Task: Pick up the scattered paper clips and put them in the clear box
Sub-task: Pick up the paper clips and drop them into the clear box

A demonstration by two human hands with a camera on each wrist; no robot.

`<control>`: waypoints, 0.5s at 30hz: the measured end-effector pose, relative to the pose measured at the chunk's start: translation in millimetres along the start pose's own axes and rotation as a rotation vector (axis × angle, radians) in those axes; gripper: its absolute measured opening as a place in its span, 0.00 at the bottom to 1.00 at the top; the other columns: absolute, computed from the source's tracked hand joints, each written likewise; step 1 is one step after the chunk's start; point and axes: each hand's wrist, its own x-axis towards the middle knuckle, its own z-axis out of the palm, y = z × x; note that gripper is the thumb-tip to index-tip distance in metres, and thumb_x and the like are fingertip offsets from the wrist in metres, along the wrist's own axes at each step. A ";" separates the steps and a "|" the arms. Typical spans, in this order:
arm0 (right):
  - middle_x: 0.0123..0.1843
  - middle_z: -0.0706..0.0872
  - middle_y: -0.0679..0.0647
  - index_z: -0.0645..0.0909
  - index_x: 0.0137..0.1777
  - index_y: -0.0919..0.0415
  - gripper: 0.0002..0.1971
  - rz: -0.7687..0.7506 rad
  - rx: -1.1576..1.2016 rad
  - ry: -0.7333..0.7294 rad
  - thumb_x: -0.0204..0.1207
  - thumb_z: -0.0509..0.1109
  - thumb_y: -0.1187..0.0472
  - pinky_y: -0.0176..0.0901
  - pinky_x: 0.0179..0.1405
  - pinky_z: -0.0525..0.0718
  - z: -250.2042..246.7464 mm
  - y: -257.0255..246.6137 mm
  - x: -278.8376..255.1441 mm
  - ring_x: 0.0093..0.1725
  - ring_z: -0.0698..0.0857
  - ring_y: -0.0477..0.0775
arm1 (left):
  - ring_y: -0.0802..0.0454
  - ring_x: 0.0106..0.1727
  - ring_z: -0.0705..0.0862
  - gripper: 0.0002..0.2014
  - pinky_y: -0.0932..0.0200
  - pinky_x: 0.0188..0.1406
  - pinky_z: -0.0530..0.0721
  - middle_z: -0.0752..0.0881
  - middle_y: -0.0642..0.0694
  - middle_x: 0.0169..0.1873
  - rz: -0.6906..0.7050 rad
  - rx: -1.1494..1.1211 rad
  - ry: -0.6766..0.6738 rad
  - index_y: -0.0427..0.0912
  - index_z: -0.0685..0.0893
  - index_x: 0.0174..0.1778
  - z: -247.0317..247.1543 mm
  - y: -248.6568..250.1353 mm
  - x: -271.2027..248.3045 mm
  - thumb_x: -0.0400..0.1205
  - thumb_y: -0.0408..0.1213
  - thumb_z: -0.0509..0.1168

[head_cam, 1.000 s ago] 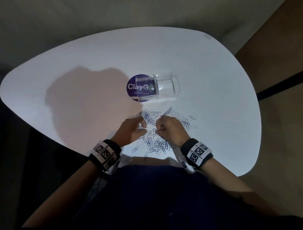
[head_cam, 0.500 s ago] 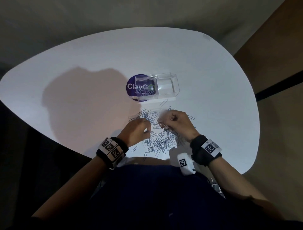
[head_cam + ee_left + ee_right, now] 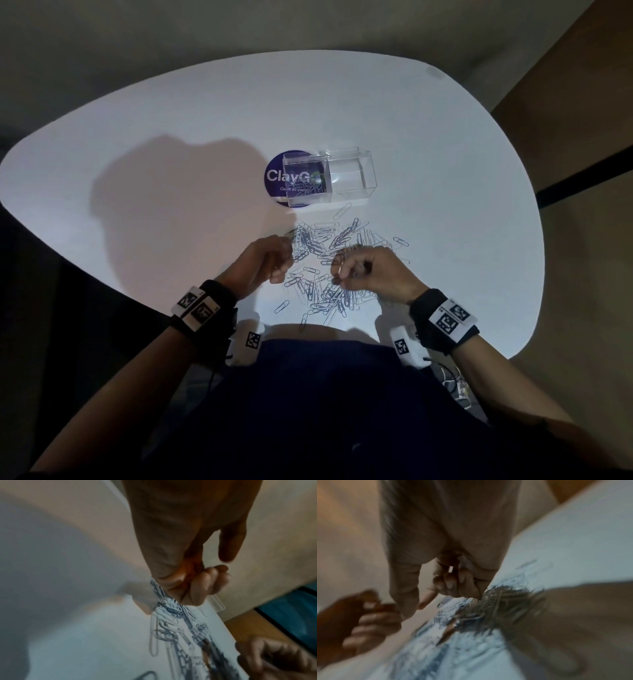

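now both hands sit higher over the heap of silver wire paper clips [image 3: 322, 263] than a second ago. right hand [image 3: 368, 270] pinches one clip; left hand [image 3: 263, 262] is curled, contents hidden. transfer comes next: clear plastic box [image 3: 349, 178] lies just beyond, with few clips in it.

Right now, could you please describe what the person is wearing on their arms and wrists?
Both forearms are bare, without sleeves. Each wrist carries a black strap: the left wrist band and the right wrist band both bear white tags printed with black square-patterned markers. A small white marker-tagged camera unit hangs under each wrist.
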 end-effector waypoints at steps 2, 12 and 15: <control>0.44 0.91 0.42 0.92 0.41 0.56 0.08 -0.091 -0.333 -0.089 0.65 0.84 0.68 0.47 0.46 0.87 1.4 9.7 -3.9 0.42 0.88 0.51 | 0.54 0.24 0.61 0.16 0.61 0.23 0.62 0.66 0.49 0.24 0.040 0.327 0.054 0.45 0.68 0.30 0.7 -5.5 -0.3 0.80 0.43 0.65; 0.46 0.87 0.47 0.91 0.43 0.48 0.12 -0.267 -0.745 -0.057 0.67 0.77 0.68 0.43 0.38 0.81 6.2 18.5 -8.8 0.49 0.86 0.52 | 0.61 0.43 0.83 0.09 0.57 0.51 0.81 0.90 0.59 0.48 0.408 1.369 -0.016 0.56 0.86 0.53 3.8 -35.5 -0.8 0.78 0.47 0.71; 0.44 0.87 0.46 0.91 0.43 0.49 0.12 -0.273 -0.605 0.017 0.70 0.77 0.70 0.43 0.39 0.83 4.3 26.7 -5.5 0.42 0.84 0.46 | 0.55 0.48 0.86 0.05 0.54 0.47 0.83 0.89 0.56 0.45 0.514 1.437 -0.026 0.54 0.87 0.49 9.5 -36.6 2.5 0.78 0.43 0.70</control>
